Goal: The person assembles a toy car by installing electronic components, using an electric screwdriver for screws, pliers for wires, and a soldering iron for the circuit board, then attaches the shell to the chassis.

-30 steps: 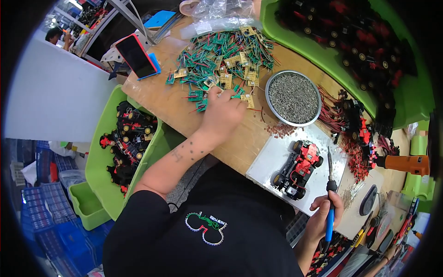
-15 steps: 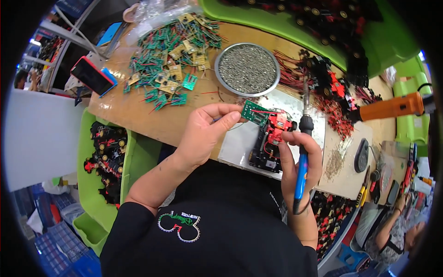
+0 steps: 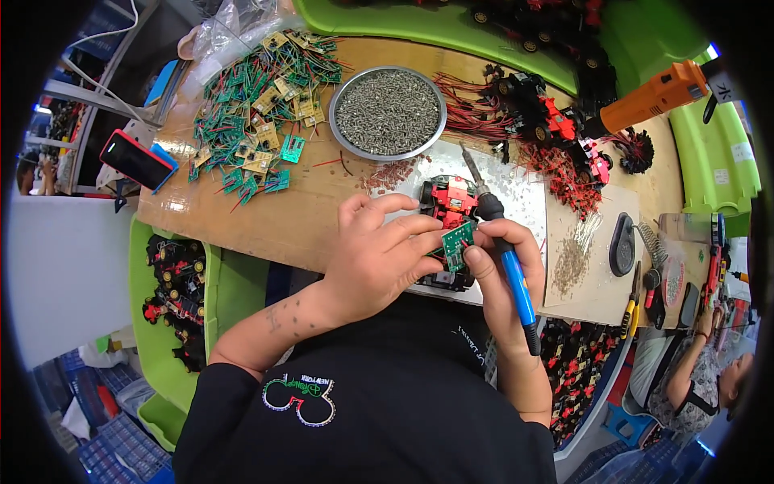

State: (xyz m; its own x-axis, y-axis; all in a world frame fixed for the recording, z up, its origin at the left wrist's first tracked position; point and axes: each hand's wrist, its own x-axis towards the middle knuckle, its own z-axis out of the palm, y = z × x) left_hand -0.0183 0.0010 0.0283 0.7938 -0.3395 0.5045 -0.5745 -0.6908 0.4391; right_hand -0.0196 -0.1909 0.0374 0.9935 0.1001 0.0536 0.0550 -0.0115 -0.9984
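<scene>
Far left of frame: green bin sitting beside the bench, holding red-and-black toy car parts. Upper left: phone with a red case lying near the bench edge, next to a spread pile of small green circuit boards with wire leads.

Top centre: round metal tray full of small screws, resting on the wooden bench.

Centre: left hand pinching a small green circuit board between thumb and fingertips, holding it just over a red toy car that is lying on a white work plate. Board sitting between both hands, tilted.

Right of that: right hand gripping a blue-handled soldering iron, fingers closed round the handle, thumb touching the board edge; iron tip pointing up toward the tray.

Upper right: pile of red toy cars with red wires, orange power tool lying on the green bin rim. Lower right: another person's arm showing at the frame edge.
</scene>
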